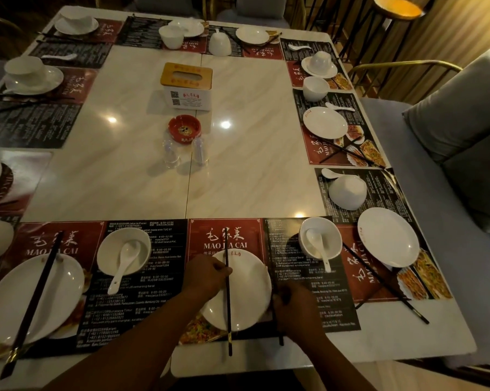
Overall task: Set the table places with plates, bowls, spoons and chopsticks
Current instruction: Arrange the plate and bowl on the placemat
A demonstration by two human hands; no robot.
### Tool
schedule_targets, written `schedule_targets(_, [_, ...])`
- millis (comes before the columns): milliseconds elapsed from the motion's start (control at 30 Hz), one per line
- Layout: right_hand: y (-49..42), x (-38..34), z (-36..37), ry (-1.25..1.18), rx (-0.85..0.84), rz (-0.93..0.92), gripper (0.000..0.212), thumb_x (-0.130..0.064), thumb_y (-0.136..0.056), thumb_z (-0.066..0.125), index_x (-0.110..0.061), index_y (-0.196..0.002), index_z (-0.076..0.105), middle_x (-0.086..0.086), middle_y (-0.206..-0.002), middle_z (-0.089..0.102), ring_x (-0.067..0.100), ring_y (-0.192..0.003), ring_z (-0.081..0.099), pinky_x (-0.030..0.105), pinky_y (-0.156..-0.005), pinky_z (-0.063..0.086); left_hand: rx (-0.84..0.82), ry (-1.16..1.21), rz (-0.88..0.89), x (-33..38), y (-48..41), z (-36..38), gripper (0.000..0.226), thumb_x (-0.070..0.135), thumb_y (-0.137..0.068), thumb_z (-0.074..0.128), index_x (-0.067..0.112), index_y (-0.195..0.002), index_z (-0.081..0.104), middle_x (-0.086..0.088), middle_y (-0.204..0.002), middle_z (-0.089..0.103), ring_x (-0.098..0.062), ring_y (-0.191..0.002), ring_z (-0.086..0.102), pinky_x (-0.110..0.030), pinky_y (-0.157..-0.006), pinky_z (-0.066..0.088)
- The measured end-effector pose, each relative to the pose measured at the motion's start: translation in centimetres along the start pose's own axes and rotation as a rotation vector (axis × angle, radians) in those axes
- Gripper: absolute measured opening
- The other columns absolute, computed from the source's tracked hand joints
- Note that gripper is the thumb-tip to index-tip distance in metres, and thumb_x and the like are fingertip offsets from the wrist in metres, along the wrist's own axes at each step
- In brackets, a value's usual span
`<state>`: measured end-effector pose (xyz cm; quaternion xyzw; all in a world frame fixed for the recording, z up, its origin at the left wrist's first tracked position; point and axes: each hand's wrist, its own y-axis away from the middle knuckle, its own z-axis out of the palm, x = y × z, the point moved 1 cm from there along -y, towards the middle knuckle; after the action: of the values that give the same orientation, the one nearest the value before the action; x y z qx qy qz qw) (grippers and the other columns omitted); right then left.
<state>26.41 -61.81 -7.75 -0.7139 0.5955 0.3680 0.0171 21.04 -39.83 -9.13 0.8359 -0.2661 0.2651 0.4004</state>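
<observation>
Most places on the desk (142, 170) were laid. Chopsticks (227, 294) were pinched by the left hand (207, 277) over the plate (238, 294); the right hand (294, 303) gripped another chopstick (279, 334).

One head-worn wide-angle view, looking forward and steeply down from the table's (142, 179) near edge. Both forearms enter from the bottom; the plate (246, 294) directly below sits closest. Far place settings and chairs curve at the top edge. No second view to compare.
</observation>
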Motion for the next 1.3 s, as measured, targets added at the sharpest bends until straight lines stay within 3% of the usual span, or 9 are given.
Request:
schedule_targets(200, [1.6, -3.1, 3.9, -0.005, -0.133, -0.098, 0.025, -0.021, -0.09, 0.068, -0.025, -0.114, 0.067, -0.009, -0.097, 0.07, 0.003, -0.085, 0.065, 0.02, -0.08, 0.056, -0.008, 0.042, 0.033, -0.3, 0.1, -0.5, 0.008, 0.023, -0.087, 0.075, 0.02, -0.08, 0.078, 0.003, -0.07, 0.073, -0.01, -0.063, 0.071, -0.034, -0.069, 0.062])
schedule_targets(300, [1.9, -4.1, 5.3, 0.013, -0.123, -0.099, 0.025, -0.023, -0.09, 0.068, -0.022, -0.115, 0.067, -0.007, -0.107, 0.07, 0.007, -0.095, 0.065, 0.017, -0.083, 0.052, 0.037, 0.019, 0.082, -0.9, 0.2, -1.5, 0.007, 0.021, -0.09, 0.071, 0.016, -0.091, 0.076, 0.004, -0.075, 0.072, -0.008, -0.063, 0.07, -0.027, -0.064, 0.061])
schedule_targets(400, [2.0, -4.4, 5.7, 0.042, -0.101, -0.108, 0.024, -0.025, -0.09, 0.067, -0.022, -0.114, 0.065, -0.006, -0.11, 0.068, 0.009, -0.1, 0.063, 0.018, -0.084, 0.05, 0.094, -0.026, 0.139, -1.7, 0.0, -2.8, 0.016, 0.023, -0.087, 0.075, 0.017, -0.102, 0.075, 0.003, -0.087, 0.073, -0.008, -0.069, 0.07, -0.029, -0.069, 0.061])
schedule_targets(533, [1.7, -4.3, 5.7, 0.066, -0.134, -0.119, 0.022, -0.025, -0.09, 0.068, -0.02, -0.111, 0.067, -0.005, -0.107, 0.069, 0.01, -0.097, 0.064, 0.021, -0.086, 0.053, 0.032, -0.007, 0.139, -2.0, 0.2, -2.9, 0.026, 0.02, -0.084, 0.078, 0.013, -0.108, 0.073, -0.003, -0.092, 0.074, -0.008, -0.065, 0.071, -0.012, -0.054, 0.053])
schedule_targets(700, [1.0, -4.4, 5.1, 0.027, -0.166, -0.066, 0.018, -0.031, -0.094, 0.065, -0.021, -0.109, 0.065, -0.006, -0.098, 0.068, 0.001, -0.075, 0.059, 0.007, -0.059, 0.043, 0.005, -0.018, 0.142, -2.0, 0.4, -2.3, 0.028, 0.022, -0.085, 0.077, 0.013, -0.11, 0.072, 0.001, -0.089, 0.072, -0.007, -0.067, 0.071, -0.021, -0.063, 0.058])
schedule_targets(833, [0.9, -5.0, 5.1, -0.05, -0.169, -0.023, 0.028, -0.039, -0.085, 0.074, -0.021, -0.102, 0.061, -0.009, -0.079, 0.065, 0.0, -0.055, 0.06, 0.008, -0.043, 0.04, 0.113, -0.096, 0.167, -2.2, 0.3, -2.8, 0.026, 0.022, -0.082, 0.08, 0.016, -0.107, 0.072, 0.01, -0.08, 0.065, -0.004, -0.072, 0.064, -0.021, -0.071, 0.054])
schedule_targets(933, [0.6, -5.4, 5.4, 0.047, -0.144, -0.048, 0.037, -0.049, -0.077, 0.079, -0.023, -0.097, 0.062, -0.009, -0.084, 0.064, 0.002, -0.072, 0.06, 0.011, -0.054, 0.039, 0.148, -0.134, 0.185, -2.3, 0.3, -3.2, 0.029, 0.023, -0.079, 0.082, 0.019, -0.106, 0.072, 0.011, -0.084, 0.062, -0.006, -0.078, 0.061, -0.019, -0.071, 0.047])
schedule_targets(1100, [-0.1, -5.5, 5.7, 0.048, -0.172, -0.038, 0.034, -0.042, -0.076, 0.081, -0.023, -0.099, 0.064, -0.007, -0.092, 0.067, 0.007, -0.081, 0.062, 0.015, -0.064, 0.045, 0.158, -0.168, 0.214, -2.5, 0.5, -3.7, 0.027, 0.025, -0.076, 0.083, 0.022, -0.101, 0.073, 0.008, -0.089, 0.066, -0.006, -0.08, 0.06, -0.014, -0.065, 0.04])
schedule_targets(1300, [-0.2, -5.4, 5.7, 0.029, -0.163, -0.024, 0.036, -0.037, -0.077, 0.082, -0.022, -0.104, 0.065, -0.005, -0.096, 0.068, 0.008, -0.085, 0.062, 0.014, -0.068, 0.043, 0.137, -0.161, 0.207, -3.0, 0.4, -3.8, 0.026, 0.024, -0.075, 0.083, 0.024, -0.099, 0.073, 0.008, -0.092, 0.068, -0.005, -0.081, 0.061, -0.02, -0.072, 0.048])
